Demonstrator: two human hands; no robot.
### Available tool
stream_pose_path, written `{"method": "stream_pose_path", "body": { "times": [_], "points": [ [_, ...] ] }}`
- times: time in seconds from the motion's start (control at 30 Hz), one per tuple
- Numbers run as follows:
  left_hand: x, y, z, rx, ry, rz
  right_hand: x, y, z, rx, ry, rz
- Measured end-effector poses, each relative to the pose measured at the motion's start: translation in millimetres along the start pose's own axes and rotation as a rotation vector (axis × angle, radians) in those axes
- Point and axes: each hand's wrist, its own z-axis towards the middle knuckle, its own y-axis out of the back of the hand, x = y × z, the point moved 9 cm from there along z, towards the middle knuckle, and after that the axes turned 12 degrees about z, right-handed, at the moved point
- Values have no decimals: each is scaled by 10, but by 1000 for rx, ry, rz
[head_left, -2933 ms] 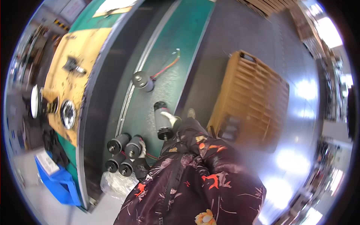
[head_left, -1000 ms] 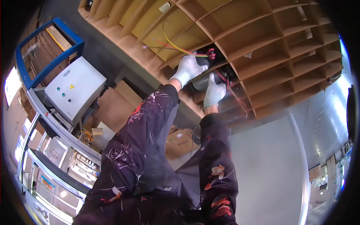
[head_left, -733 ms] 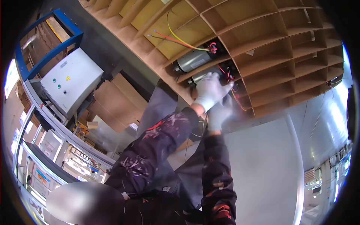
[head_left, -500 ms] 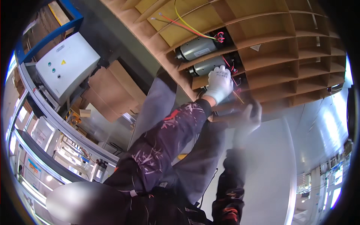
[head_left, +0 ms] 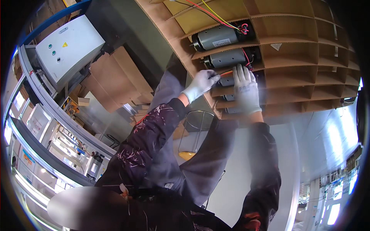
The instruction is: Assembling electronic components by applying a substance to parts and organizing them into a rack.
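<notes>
Grey cylindrical motors lie in a row in the cells of a cardboard divider box; the upper two are an upper motor [head_left: 216, 37] and a second motor [head_left: 226, 58]. My left hand [head_left: 201, 84], in a white glove, pinches the end of the red and yellow wires [head_left: 226, 73] above a third motor [head_left: 226, 81]. My right hand [head_left: 247, 90], also gloved, lies over the right end of that motor, its fingers stretched out against the wires. It partly hides the lower motors.
Cardboard dividers [head_left: 287, 54] form more cells to the right. Loose wires [head_left: 219, 17] stick up from the upper motor. At the left stand a white control box [head_left: 69, 50] and folded cardboard [head_left: 115, 77]. A stool with a yellow seat [head_left: 187, 154] is by my legs.
My left hand has moved left and off the motors, drawing the wires out. My right hand has come up from below onto the third motor. The view has shifted slightly.
</notes>
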Motion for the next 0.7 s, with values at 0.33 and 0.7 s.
{"method": "stream_pose_path", "body": {
  "times": [0.33,0.7],
  "points": [
    [-157,293,166,-342,17,747,453,-568,193,228,78,-85],
    [-487,-185,-442,-329,-619,824,-89,-875,389,280,-314,-217]
  ]
}}
